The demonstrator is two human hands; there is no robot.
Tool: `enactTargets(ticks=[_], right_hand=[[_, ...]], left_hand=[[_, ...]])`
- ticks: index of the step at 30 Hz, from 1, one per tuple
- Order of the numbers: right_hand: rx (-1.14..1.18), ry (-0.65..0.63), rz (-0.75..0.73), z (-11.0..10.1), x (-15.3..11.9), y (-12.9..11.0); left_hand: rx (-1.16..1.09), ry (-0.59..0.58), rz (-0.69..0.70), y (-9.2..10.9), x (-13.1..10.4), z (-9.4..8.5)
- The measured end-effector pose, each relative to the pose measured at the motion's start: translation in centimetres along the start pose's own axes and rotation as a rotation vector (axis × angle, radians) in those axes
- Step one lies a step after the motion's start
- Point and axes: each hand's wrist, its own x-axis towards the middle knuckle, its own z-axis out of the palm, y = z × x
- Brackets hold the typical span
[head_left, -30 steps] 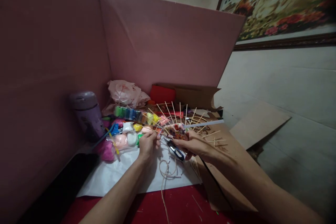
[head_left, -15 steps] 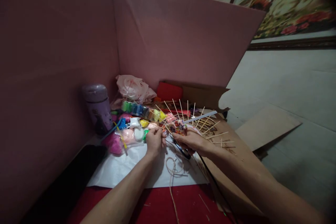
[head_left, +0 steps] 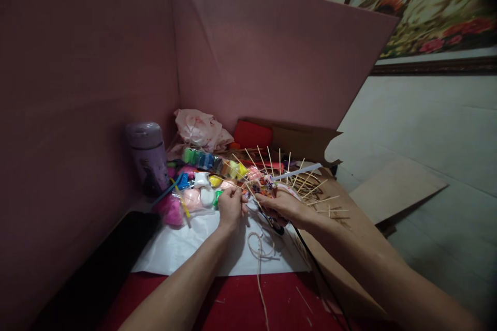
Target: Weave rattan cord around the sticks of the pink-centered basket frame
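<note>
My right hand (head_left: 282,207) is closed around a small craft piece with a colourful patterned surface (head_left: 261,186). Thin wooden sticks (head_left: 271,159) fan out around it and to the right. The fingers of my left hand (head_left: 230,209) are pinched together just left of the piece, near the end of a thin stick; what they hold is too small to make out. Beneath my right hand lies a dark object (head_left: 278,228) with a black cord (head_left: 313,264), partly hidden. A loop of twine (head_left: 261,254) rests on the white sheet (head_left: 186,253), its tail hanging toward me.
Bagged coloured clay packs (head_left: 202,180) lie to the left, beside a purple flask (head_left: 148,160). A crumpled pink bag (head_left: 202,130) is behind them. Pink panels (head_left: 264,51) stand left and back. Cardboard (head_left: 337,207) spreads to the right, and a translucent stick (head_left: 298,171) lies near the wooden ones.
The scene has shifted slightly to the right in the view. Both hands keep nearly the same pose, with the patterned side of the piece showing a little more.
</note>
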Motion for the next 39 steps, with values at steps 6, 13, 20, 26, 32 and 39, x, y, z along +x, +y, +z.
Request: enactTargets(ticks=[6, 13, 20, 26, 32, 39], right_hand=[[0.098, -0.026, 0.043, -0.12, -0.19, -0.05], [0.142, -0.038, 0.08, -0.17, -0.03, -0.09], [0.161, -0.031, 0.085, -0.32, -0.12, 0.04], [0.175, -0.038, 0.069, -0.25, -0.12, 0.11], [0.176, -0.03, 0.071, -0.09, -0.45, -0.24], [0.17, -0.007, 0.1, -0.02, -0.37, -0.23]], left_hand=[[-0.007, -0.022, 0.019, -0.24, 0.16, -0.02], [-0.003, -0.028, 0.028, -0.32, 0.21, -0.09], [-0.003, -0.027, 0.037, -0.4, 0.29, -0.1], [-0.01, -0.029, 0.04, -0.43, 0.28, -0.09], [-0.016, -0.034, 0.033, -0.31, 0.2, -0.07], [-0.018, -0.033, 0.011, -0.11, 0.12, 0.01]])
